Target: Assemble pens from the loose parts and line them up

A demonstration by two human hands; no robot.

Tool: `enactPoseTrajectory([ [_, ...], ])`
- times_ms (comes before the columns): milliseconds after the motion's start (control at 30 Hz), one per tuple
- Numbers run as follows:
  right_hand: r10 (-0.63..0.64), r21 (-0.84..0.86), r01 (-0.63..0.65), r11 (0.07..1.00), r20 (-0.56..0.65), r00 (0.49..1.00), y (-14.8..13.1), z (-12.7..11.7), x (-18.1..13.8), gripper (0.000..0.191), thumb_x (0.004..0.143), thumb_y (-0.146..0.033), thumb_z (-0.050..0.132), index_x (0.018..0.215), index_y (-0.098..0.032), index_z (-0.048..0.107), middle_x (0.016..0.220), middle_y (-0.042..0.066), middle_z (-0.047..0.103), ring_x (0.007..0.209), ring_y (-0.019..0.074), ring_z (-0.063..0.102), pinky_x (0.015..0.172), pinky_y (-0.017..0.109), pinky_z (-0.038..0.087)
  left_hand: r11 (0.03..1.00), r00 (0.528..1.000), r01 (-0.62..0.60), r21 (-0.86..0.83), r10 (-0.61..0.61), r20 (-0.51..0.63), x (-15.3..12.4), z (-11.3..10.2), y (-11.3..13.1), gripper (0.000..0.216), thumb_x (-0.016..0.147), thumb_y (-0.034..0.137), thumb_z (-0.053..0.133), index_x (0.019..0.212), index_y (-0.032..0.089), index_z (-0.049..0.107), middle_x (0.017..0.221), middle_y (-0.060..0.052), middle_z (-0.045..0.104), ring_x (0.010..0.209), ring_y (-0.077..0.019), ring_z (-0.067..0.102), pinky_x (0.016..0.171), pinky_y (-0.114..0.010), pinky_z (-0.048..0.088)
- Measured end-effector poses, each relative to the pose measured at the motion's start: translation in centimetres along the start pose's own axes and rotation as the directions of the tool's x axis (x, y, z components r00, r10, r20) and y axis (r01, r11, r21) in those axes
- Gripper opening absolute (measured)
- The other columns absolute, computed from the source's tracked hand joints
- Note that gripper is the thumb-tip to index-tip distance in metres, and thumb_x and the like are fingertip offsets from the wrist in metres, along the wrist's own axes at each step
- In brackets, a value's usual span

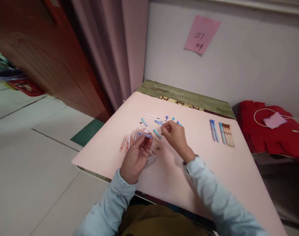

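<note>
Between the thumb and fingers of my left hand (136,160) is a short blue pen barrel (146,135), held nearly level. My right hand (175,136) hovers just right of it, thumb and index finger pinched together; what they hold, if anything, is too small to make out. Under and around my left hand lies a pile of clear and pinkish pen tubes (124,141). Thin white refills (153,116) lie behind them. A turquoise barrel (144,122) and another turquoise barrel (156,133) rest close by. Small blue caps (166,117) sit beyond my right hand, which partly hides some.
Assembled blue pens (214,130) and several brown-topped pens (228,135) lie in rows on the right of the pink-covered table (208,183). A red cloth (265,131) with a white cord is beyond the right edge. A wall with a pink note (202,34) stands behind.
</note>
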State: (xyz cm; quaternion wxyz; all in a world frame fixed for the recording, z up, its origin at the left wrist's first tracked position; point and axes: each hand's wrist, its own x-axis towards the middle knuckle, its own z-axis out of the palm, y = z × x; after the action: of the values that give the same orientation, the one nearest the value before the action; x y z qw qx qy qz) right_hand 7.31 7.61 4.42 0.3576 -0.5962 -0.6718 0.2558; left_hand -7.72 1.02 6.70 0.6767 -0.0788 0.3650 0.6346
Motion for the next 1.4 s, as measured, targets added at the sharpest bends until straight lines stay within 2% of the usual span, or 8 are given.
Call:
enactPoseTrajectory([
  [100, 0.166, 0.445, -0.174, 0.879, 0.056, 0.985, -0.5, -2.7, -4.0, 0.016, 0.077, -0.033, 0.069, 0.078, -0.018, 0.062, 0.064, 0.001, 0.068, 0.059, 0.0163, 0.067, 0.058, 0.026, 0.052, 0.993, 0.993, 0.117, 0.015, -0.117, 0.003, -0.1, 0.8, -1.4, 0.017, 0.091, 0.003, 0.053, 0.083, 0.008, 0.067, 0.079, -0.008, 0.074, 0.071, -0.0133, 0.072, 0.066, -0.02, 0.061],
  [200, 0.201, 0.571, -0.171, 0.803, 0.011, 0.98, -0.8, -4.3, -7.0, 0.019, 0.075, -0.033, 0.073, 0.08, -0.019, 0.063, 0.067, 0.0, 0.068, 0.062, 0.0154, 0.068, 0.063, 0.027, 0.056, 0.984, 0.985, 0.173, 0.037, -0.174, 0.014, -0.1, 1.1, -3.0, 0.016, 0.091, 0.004, 0.054, 0.082, 0.008, 0.067, 0.077, -0.008, 0.073, 0.071, -0.0136, 0.072, 0.069, -0.022, 0.062],
  [433, -0.01, 0.181, 0.046, 0.982, -0.194, 0.981, -0.3, -5.4, -9.7, 0.006, 0.084, -0.023, 0.063, 0.086, -0.021, 0.067, 0.075, 0.0, 0.072, 0.063, 0.0133, 0.068, 0.061, 0.023, 0.053, 0.973, 0.977, 0.2, 0.114, -0.207, 0.052, -0.4, 0.8, -6.4, 0.016, 0.089, 0.004, 0.056, 0.079, 0.008, 0.068, 0.08, -0.01, 0.074, 0.074, -0.0144, 0.072, 0.075, -0.025, 0.06],
  [667, -0.203, -0.17, 0.168, 0.971, -0.212, 0.956, 0.8, -6.1, -11.1, 0.011, 0.088, -0.02, 0.058, 0.086, -0.02, 0.068, 0.078, 0.001, 0.072, 0.065, 0.013, 0.066, 0.062, 0.023, 0.05, 0.966, 0.974, 0.194, 0.171, -0.21, 0.081, -1.1, -0.1, -9.2, 0.014, 0.088, 0.005, 0.059, 0.079, 0.009, 0.068, 0.079, -0.008, 0.073, 0.073, -0.013, 0.071, 0.074, -0.023, 0.059],
  [967, -0.192, -0.03, 0.19, 0.981, -0.226, 0.955, 2.6, -8.0, -11.4, 0.009, 0.088, -0.024, 0.066, 0.093, -0.022, 0.073, 0.083, 0.001, 0.072, 0.067, 0.0123, 0.065, 0.063, 0.023, 0.052, 0.941, 0.946, 0.324, 0.092, -0.324, -0.017, -0.9, 0.3, -11.1, 0.018, 0.089, 0.002, 0.054, 0.076, 0.007, 0.065, 0.071, -0.008, 0.071, 0.064, -0.0126, 0.07, 0.066, -0.021, 0.06],
  [1133, -0.197, -0.079, 0.181, 0.98, -0.305, 0.932, 4.5, -8.1, -8.0, 0.012, 0.09, -0.028, 0.063, 0.091, -0.022, 0.073, 0.083, 0.002, 0.071, 0.069, 0.0138, 0.064, 0.065, 0.025, 0.05, 0.918, 0.922, 0.387, 0.088, -0.385, -0.034, -1.5, 0.6, -10.3, 0.013, 0.09, 0.005, 0.055, 0.083, 0.005, 0.066, 0.077, -0.012, 0.072, 0.065, -0.0136, 0.071, 0.058, -0.018, 0.059],
  [1267, -0.25, -0.284, 0.224, 0.932, -0.059, 0.966, 6.0, -5.6, -3.3, 0.017, 0.093, -0.028, 0.057, 0.094, -0.024, 0.073, 0.093, 0.003, 0.071, 0.082, 0.0144, 0.065, 0.071, 0.024, 0.047, 0.932, 0.933, 0.36, 0.053, -0.359, -0.029, -1.8, 0.7, -9.1, 0.013, 0.091, 0.006, 0.055, 0.084, 0.007, 0.065, 0.079, -0.011, 0.072, 0.068, -0.0146, 0.071, 0.059, -0.02, 0.061],
  [1400, -0.173, -0.515, 0.261, 0.816, 0.212, 0.962, 5.4, -2.8, -0.2, 0.024, 0.097, -0.028, 0.05, 0.093, -0.024, 0.073, 0.102, 0.005, 0.068, 0.087, 0.0154, 0.063, 0.066, 0.024, 0.042, 0.957, 0.958, 0.288, 0.026, -0.287, -0.017, -1.6, 0.9, -7.1, 0.014, 0.092, 0.007, 0.053, 0.085, 0.007, 0.066, 0.08, -0.011, 0.072, 0.068, -0.0143, 0.071, 0.059, -0.019, 0.06],
])
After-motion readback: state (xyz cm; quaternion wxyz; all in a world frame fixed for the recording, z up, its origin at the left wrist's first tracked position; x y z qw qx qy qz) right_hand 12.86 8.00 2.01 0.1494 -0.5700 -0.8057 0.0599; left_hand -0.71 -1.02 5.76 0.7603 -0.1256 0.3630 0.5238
